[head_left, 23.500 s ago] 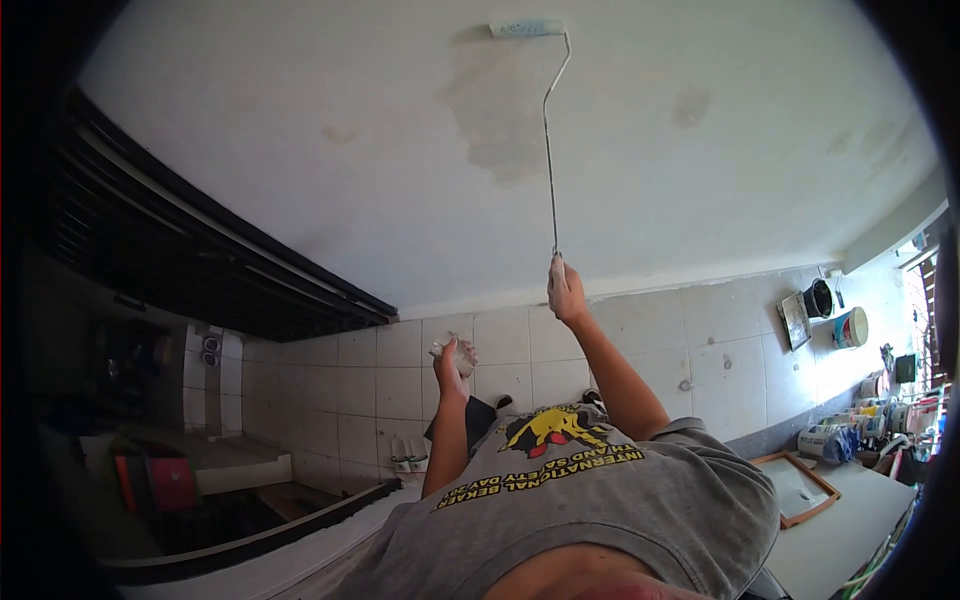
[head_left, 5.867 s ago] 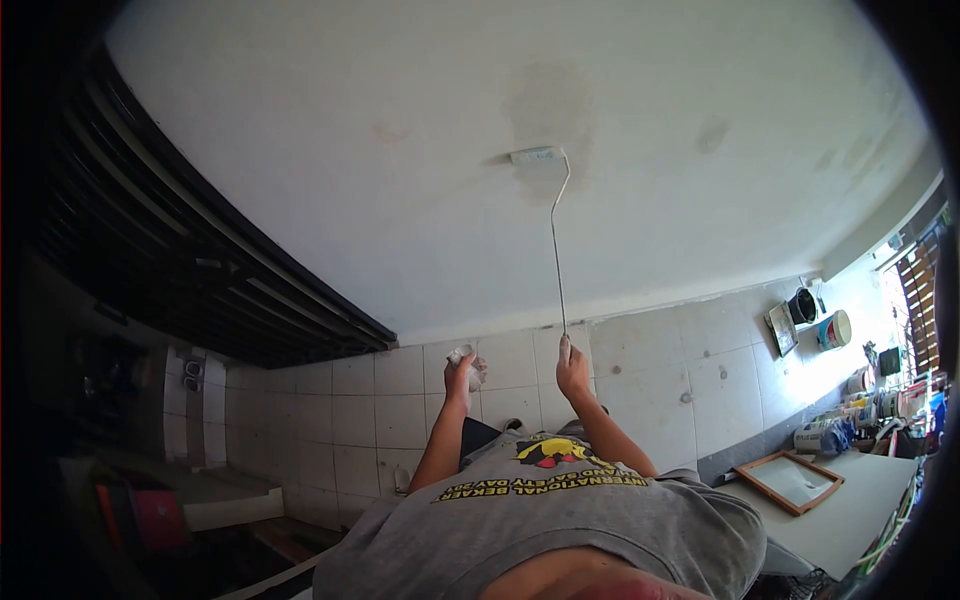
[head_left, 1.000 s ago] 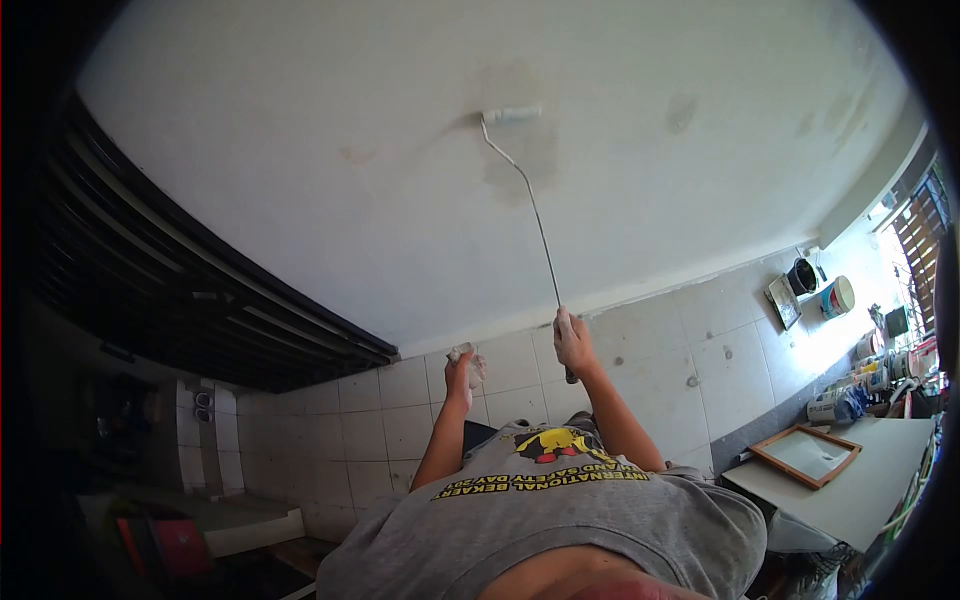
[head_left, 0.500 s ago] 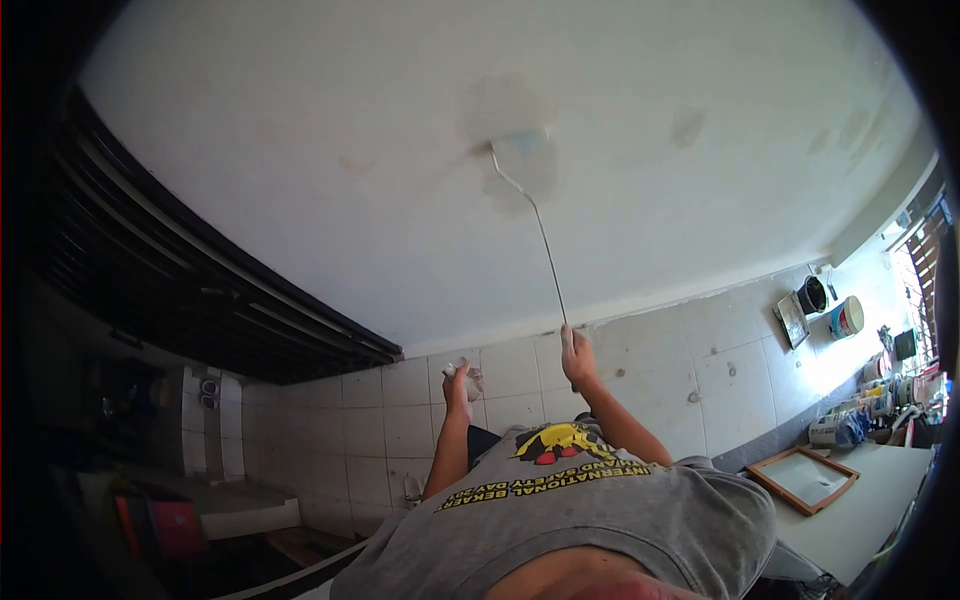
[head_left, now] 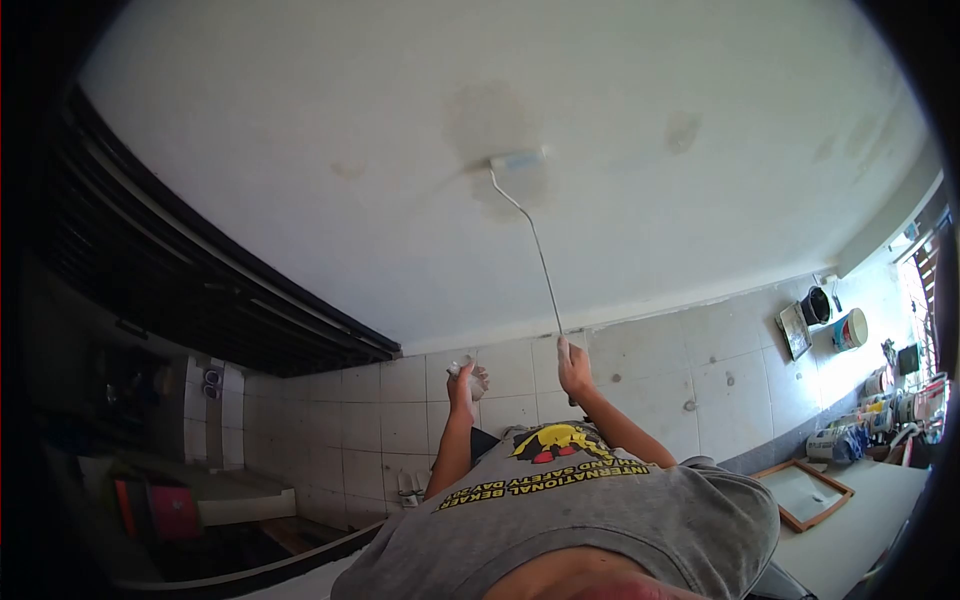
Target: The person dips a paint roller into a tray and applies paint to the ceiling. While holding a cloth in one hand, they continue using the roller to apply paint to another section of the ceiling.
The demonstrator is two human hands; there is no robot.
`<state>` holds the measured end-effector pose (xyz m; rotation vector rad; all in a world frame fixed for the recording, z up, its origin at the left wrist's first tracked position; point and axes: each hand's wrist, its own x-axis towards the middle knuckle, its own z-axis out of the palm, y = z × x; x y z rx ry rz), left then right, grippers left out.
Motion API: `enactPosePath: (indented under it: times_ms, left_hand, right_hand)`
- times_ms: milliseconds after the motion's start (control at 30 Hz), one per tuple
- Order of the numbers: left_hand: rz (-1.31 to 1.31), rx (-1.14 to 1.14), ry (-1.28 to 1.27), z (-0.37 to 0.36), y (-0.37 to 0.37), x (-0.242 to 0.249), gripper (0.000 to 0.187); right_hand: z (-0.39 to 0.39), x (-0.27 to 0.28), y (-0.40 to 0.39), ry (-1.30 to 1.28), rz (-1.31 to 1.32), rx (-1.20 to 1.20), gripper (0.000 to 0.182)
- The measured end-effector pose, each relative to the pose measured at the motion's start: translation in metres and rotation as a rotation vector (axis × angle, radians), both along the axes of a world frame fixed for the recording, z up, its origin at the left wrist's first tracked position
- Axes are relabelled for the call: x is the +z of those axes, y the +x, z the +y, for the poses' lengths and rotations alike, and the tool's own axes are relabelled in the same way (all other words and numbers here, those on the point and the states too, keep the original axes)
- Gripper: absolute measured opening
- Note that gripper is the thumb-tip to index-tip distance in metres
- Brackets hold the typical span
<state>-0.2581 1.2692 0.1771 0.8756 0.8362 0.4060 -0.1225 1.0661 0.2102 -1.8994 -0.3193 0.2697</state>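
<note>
A paint roller (head_left: 518, 160) with a pale sleeve and a long thin metal rod rests against the white wall (head_left: 330, 230), over a damp grey-beige patch (head_left: 492, 115). My right hand (head_left: 573, 368) is closed round the roller's handle, in front of my body. To its left, my left hand (head_left: 465, 383) is closed on a small, crumpled, whitish thing (head_left: 480, 380), whose kind I cannot make out. That hand is apart from both the roller and the wall.
Black metal bars (head_left: 240, 290) run along the left side. At the right are a paint tray (head_left: 795, 331), a black bucket (head_left: 815, 305) and a white bucket (head_left: 849, 330) on the tiled floor (head_left: 640, 380). A wood-framed panel (head_left: 808, 495) lies on a white surface. Slippers (head_left: 407, 487) sit near my feet.
The roller has moved down the wall over the patch, and my right hand has come slightly lower and closer with it. My left hand has barely shifted, still holding the whitish thing.
</note>
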Motion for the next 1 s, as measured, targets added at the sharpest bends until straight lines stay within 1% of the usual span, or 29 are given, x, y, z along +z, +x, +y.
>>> enactPosePath:
  times_ms: [100, 200, 300, 400, 467, 500, 567, 667, 800, 900, 967, 1000]
  left_hand:
    - [-0.018, 0.008, -0.035, -0.004, 0.000, -0.010, 0.026]
    - [-0.045, -0.032, -0.031, -0.009, 0.006, -0.013, 0.028]
    - [0.003, -0.089, 0.016, -0.020, 0.013, -0.013, 0.031]
    - [0.051, -0.103, 0.015, -0.033, 0.020, -0.010, 0.031]
    - [0.069, -0.109, 0.018, -0.039, 0.026, 0.002, 0.030]
    - [0.058, -0.109, 0.019, -0.039, 0.028, 0.001, 0.030]
    - [0.042, -0.114, 0.012, -0.042, 0.027, -0.002, 0.028]
    - [0.002, -0.131, -0.007, -0.045, 0.027, -0.016, 0.026]
    - [0.031, -0.149, -0.009, -0.059, 0.031, -0.012, 0.026]
    - [0.041, -0.176, -0.010, -0.063, 0.039, -0.011, 0.028]
    - [0.066, -0.189, 0.008, -0.067, 0.043, -0.002, 0.028]
    - [0.072, -0.195, 0.019, -0.069, 0.043, 0.002, 0.028]
  right_hand:
    - [0.011, 0.038, 0.016, 0.111, 0.051, 0.025, 0.059]
    - [0.009, 0.047, 0.042, 0.176, -0.004, 0.010, 0.059]
    - [-0.011, 0.038, 0.045, 0.097, -0.016, 0.049, 0.060]
    - [-0.035, -0.011, 0.030, -0.021, 0.011, 0.031, 0.061]
    - [-0.048, -0.013, 0.024, -0.109, 0.075, 0.051, 0.061]
    - [-0.053, -0.007, 0.023, -0.154, 0.107, 0.058, 0.062]
    - [-0.049, 0.003, 0.023, -0.088, 0.071, 0.054, 0.062]
    - [-0.035, 0.037, 0.035, -0.015, 0.007, 0.080, 0.063]
    - [-0.025, 0.061, 0.054, 0.076, -0.033, 0.106, 0.063]
    - [-0.031, 0.035, 0.056, 0.002, -0.023, 0.092, 0.064]
    - [-0.043, -0.020, 0.044, -0.063, 0.027, 0.075, 0.064]
    - [-0.047, -0.037, 0.036, -0.090, 0.048, 0.070, 0.065]
